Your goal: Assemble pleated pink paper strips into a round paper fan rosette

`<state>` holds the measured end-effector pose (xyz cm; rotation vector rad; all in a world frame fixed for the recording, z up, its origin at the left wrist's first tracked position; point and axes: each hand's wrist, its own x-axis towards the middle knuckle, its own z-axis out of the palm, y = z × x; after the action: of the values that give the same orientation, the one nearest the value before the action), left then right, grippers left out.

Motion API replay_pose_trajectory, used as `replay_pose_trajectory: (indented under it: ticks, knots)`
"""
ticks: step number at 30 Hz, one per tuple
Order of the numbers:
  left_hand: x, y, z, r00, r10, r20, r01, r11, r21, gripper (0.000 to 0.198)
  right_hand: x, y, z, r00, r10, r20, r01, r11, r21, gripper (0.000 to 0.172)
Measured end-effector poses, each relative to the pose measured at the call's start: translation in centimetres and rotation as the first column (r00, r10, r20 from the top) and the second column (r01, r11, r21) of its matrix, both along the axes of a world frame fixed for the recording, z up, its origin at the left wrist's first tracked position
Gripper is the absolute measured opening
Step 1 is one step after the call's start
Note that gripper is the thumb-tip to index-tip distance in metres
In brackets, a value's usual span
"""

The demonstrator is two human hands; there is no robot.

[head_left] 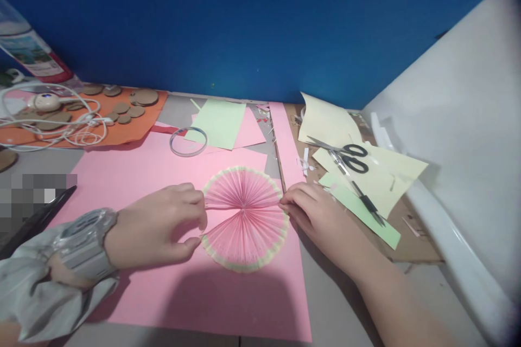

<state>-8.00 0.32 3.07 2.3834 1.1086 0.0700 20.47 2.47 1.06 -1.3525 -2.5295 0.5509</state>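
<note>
A round pleated pink paper fan (248,233) with a yellow-green rim lies on a large pink sheet (220,309). A wedge-shaped gap opens in the fan on its left side. At that gap is my left hand (163,225), thumb and fingers apart, the fingertips by the fan's left edges. My right hand (321,217) pinches the fan's right rim between thumb and fingers. A watch is on my left wrist.
Scissors (354,157) and a pen (358,190) lie on yellow and green paper at the right. A tape roll (188,142) sits behind the fan. White cables (87,130), cardboard discs and a bottle (36,54) are at the back left.
</note>
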Motion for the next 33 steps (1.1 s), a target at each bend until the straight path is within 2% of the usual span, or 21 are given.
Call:
replay_pose_trajectory:
  ticks: [4, 9, 15, 23, 33]
  knots:
    - [0.11, -0.04, -0.64, 1.0, -0.017, 0.012, 0.017, 0.998, 0.066, 0.01, 0.0, -0.04, -0.06, 1.0, 0.006, -0.003, -0.006, 1.0, 0.02, 0.013]
    - [0.12, 0.11, -0.34, 0.999, -0.036, -0.039, 0.039, 0.995, 0.091, 0.017, -0.03, 0.0, 0.0, 1.0, 0.01, 0.001, -0.01, 1.0, 0.024, 0.013]
    - [-0.24, 0.38, -0.81, 0.993, 0.117, -0.021, -0.108, 0.964, 0.242, 0.014, 0.09, 0.03, -0.17, 1.0, 0.011, 0.006, -0.011, 0.999, 0.042, 0.012]
    - [-0.4, 0.61, -1.16, 0.984, 0.134, -0.121, -0.1, 0.962, 0.255, 0.021, 0.08, 0.06, -0.07, 1.0, 0.008, 0.011, -0.008, 1.0, 0.018, 0.012]
    - [-0.29, 0.53, -1.09, 0.989, 0.112, -0.092, -0.079, 0.949, 0.307, 0.021, 0.08, 0.13, 0.0, 1.0, 0.023, 0.001, -0.023, 0.999, 0.037, 0.014]
